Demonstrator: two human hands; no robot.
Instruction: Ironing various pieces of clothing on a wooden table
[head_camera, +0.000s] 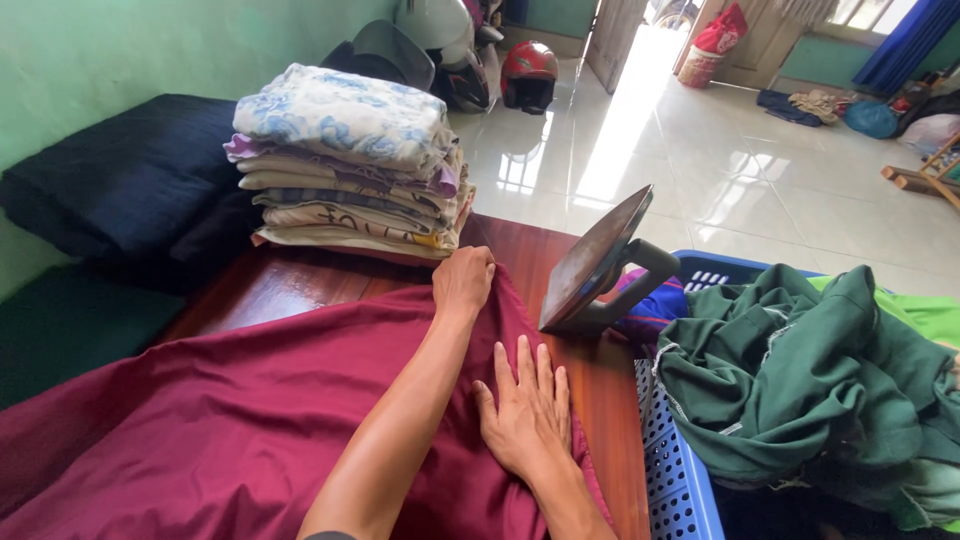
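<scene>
Soft, light maroon cotton cloth (230, 420) drapes limp: left hand (463, 280) pinches its far edge, right hand (525, 415) open, flat on it; best grabbed at edges.

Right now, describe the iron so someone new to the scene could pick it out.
Start at the wooden table draped with maroon cloth. At its right edge, beside the blue laundry basket, the iron stands on its heel, flat dark soleplate tilted up. It is the only hard, dark metal thing among fabrics, just beyond the right hand.
</scene>
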